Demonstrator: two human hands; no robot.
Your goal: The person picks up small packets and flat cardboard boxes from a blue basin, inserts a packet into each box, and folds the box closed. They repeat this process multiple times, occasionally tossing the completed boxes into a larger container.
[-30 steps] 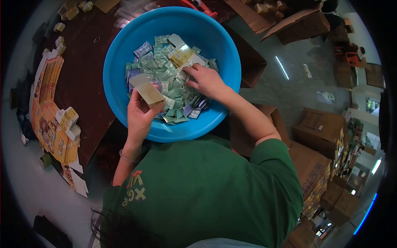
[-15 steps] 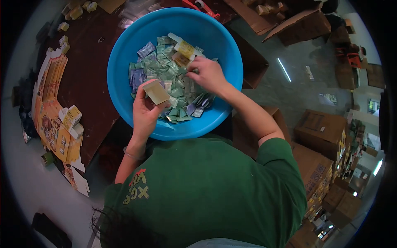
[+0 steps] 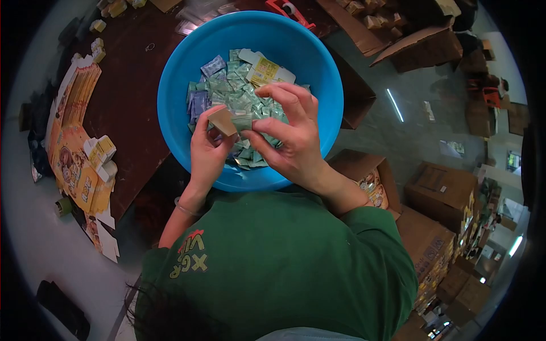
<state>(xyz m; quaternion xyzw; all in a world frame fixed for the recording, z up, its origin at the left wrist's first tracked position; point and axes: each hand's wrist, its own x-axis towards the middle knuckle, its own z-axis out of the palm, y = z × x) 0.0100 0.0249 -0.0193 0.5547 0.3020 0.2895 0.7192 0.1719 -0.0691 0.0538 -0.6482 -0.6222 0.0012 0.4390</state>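
Observation:
My left hand (image 3: 206, 150) is closed around a small carton (image 3: 222, 120), its pale face turned up. Thumb and finger of my right hand (image 3: 293, 139) pinch a small green sachet (image 3: 243, 121) right at the carton's edge, its other fingers raised. Both hands are over a blue basin (image 3: 333, 85). Inside the basin lies a heap of green sachets (image 3: 239, 91), partly hidden under my hands. Purple sachets (image 3: 199, 104) are at the heap's left side. A yellow and white carton (image 3: 265, 70) with flaps out rests on the heap.
Left on the dark red table (image 3: 133, 74) are flat printed cartons (image 3: 74, 150) in a fanned stack and a small yellow carton (image 3: 101, 150). A red tape dispenser (image 3: 293, 12) is behind the basin. Cardboard boxes (image 3: 441, 184) stand at the right.
My right hand has come up from the heap toward the carton in my left hand, with a green sachet in its fingers. The view has shifted slightly.

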